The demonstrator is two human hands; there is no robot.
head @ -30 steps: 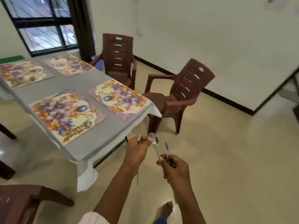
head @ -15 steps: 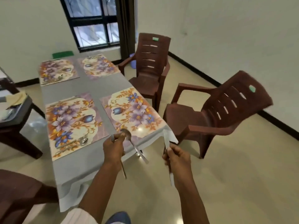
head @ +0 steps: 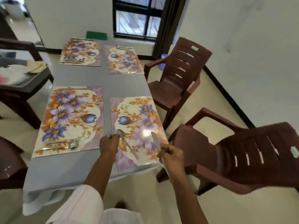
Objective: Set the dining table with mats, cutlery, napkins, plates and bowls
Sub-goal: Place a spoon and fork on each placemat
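Several floral mats lie on the grey-clothed table (head: 84, 168). My left hand (head: 108, 146) grips a spoon (head: 127, 145) and a fork (head: 108, 135) over the near right mat (head: 137, 125), which has no cutlery lying on it. My right hand (head: 169, 154) holds a knife (head: 156, 142), blade pointing away, above the same mat's right side. The near left mat (head: 71, 117) carries cutlery (head: 64, 145) along its near edge. The far left mat (head: 80, 52) and far right mat (head: 124, 60) each carry cutlery too.
Two brown plastic chairs (head: 176, 80) (head: 239, 156) stand along the table's right side. A dark side table (head: 24, 83) with cloths and dishes is at the left. A window (head: 137, 18) is behind the table's far end. Another chair (head: 9, 164) edges in at near left.
I have walked round to the table's near end, so the view swung left. Both hands, still holding the cutlery, now hover over the near right mat.
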